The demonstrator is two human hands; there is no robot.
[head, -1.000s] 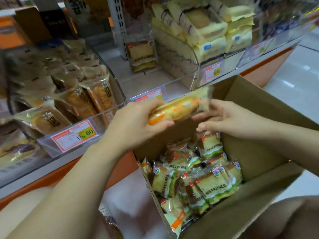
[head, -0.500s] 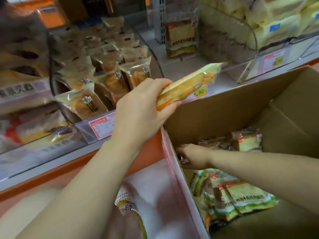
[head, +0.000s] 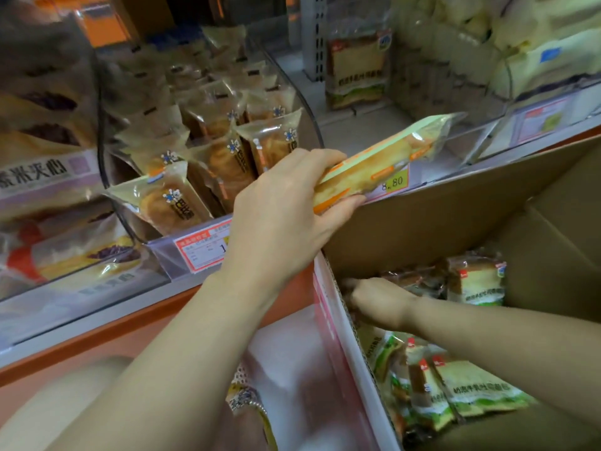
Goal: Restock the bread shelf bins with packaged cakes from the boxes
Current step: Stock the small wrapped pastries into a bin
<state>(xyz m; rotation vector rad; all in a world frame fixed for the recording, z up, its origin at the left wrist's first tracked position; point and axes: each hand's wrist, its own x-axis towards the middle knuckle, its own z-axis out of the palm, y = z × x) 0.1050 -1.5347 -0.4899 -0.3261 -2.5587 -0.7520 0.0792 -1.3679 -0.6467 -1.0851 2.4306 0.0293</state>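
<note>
My left hand point(head: 286, 209) grips one end of a yellow-and-orange packaged cake point(head: 383, 161), held flat above the shelf edge in front of a nearly bare clear bin point(head: 357, 131). My right hand point(head: 377, 301) reaches down into the open cardboard box point(head: 439, 219), its fingers blurred and partly hidden among the green-labelled cake packs point(head: 471, 388); whether it holds one is unclear. One matching green-labelled pack point(head: 356, 70) stands upright at the back of that bin.
A curved clear bin point(head: 208, 157) at the left holds several round pastry packs. Purple-labelled packs point(head: 48, 177) fill the far left. Yellow packs point(head: 536, 53) fill the bin at the right. Price tags point(head: 201, 249) line the shelf rail. The box presses against the orange shelf front.
My right hand let go of the yellow cake and dropped into the box. My left hand kept the cake and stayed near the shelf edge. The view shifted left and closer.
</note>
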